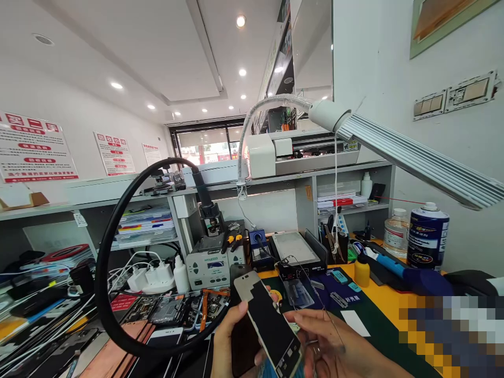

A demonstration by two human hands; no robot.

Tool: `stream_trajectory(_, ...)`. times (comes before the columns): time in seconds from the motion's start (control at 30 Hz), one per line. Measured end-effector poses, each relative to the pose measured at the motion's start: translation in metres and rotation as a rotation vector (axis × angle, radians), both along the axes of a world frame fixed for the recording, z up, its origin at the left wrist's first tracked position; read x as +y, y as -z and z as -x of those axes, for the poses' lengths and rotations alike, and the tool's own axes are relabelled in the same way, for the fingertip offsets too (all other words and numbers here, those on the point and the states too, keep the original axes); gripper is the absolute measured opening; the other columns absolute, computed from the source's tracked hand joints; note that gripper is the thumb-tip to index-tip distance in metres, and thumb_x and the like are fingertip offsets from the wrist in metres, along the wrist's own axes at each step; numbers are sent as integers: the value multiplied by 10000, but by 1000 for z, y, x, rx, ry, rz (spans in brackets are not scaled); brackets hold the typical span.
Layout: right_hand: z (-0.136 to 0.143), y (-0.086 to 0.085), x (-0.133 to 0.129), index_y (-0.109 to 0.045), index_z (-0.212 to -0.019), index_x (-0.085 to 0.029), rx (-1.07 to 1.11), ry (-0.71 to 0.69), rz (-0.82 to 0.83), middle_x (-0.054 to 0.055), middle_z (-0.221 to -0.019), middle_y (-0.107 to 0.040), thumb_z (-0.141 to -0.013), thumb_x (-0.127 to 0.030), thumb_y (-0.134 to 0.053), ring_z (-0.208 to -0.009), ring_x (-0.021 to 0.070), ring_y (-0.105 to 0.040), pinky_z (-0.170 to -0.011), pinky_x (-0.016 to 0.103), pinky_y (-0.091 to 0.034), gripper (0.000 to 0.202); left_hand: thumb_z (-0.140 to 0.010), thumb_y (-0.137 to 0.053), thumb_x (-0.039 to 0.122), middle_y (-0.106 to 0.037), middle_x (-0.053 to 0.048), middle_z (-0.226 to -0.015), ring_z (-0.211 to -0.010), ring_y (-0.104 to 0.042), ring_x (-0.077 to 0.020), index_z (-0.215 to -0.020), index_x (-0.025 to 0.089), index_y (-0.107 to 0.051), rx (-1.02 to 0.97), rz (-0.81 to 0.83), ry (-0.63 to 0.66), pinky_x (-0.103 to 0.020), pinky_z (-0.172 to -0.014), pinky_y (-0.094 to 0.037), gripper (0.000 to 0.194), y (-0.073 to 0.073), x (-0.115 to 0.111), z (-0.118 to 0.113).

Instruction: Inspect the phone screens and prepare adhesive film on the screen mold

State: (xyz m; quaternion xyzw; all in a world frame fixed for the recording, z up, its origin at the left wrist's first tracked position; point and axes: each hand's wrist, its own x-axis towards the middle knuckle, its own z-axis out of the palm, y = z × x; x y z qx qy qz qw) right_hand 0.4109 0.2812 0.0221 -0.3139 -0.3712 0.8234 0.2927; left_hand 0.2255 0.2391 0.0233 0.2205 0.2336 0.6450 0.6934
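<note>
A phone screen panel [268, 320], its black and silver back facing me, is tilted up at the bottom middle. My left hand [230, 333] is closed around its left side, thumb on the edge and fingertips showing at the far side. My right hand [331, 333] has its fingers at the right edge, pinching the lower right part; some fingers are hidden. A thin dark wire runs by the right hand, and I cannot tell whether it is held. Behind the left hand lies a dark, flat phone-like piece [242, 344]. Something blue shows under the panel.
A thick black hose [103, 283] loops at left, near a rework station [208, 268]. Circuit boards and phone parts [169, 310] lie left. A white card [355, 323] and a yellow bottle [361, 270] are at right. A lamp [417, 157] hangs above a blue spray can [428, 236].
</note>
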Motion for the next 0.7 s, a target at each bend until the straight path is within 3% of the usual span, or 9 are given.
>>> stream_trajectory(0.13,-1,3,6,-593,-1167,-88,-63,30,-97,43,-736,-693,-875,-414,-670,-510,130,-659,-366,167,-477,445,-867,-592,334,-745,-171,-958,-519,-629,-167,-1089,71,-697,1,9,-98,-225,-370,-414,361,-15,-6,4)
stream_trajectory(0.23,-4,2,12,-577,-1175,-99,-128,61,-191,34,-711,-693,-864,-423,-682,-476,147,-649,-330,186,-475,461,-887,-563,316,-756,-178,-939,-731,-707,-246,-1053,69,-716,-8,-12,-216,-308,-574,-559,334,-25,-7,14)
stream_trajectory(0.33,-6,1,16,-564,-1181,-121,-174,112,-258,12,-708,-682,-854,-426,-692,-488,153,-656,-315,180,-470,465,-885,-555,286,-765,-179,-959,-818,-726,-279,-1065,103,-718,-15,-35,-337,-401,-710,-588,303,-30,-7,33)
stream_trajectory(0.53,-7,2,16,-528,-1219,-107,-160,96,-253,29,-752,-677,-900,-397,-636,-526,152,-653,-358,202,-491,444,-885,-509,277,-773,-124,-991,-861,-733,-286,-1129,197,-696,-55,-144,-501,-482,-745,-595,317,-37,-9,75)
stream_trajectory(0.7,-7,-1,11,-528,-1221,-98,-119,37,-229,72,-823,-697,-924,-327,-606,-660,196,-690,-518,288,-566,383,-868,-543,281,-766,-137,-1011,-876,-728,-296,-1155,197,-684,-78,-194,-539,-465,-707,-599,331,-40,-10,92)
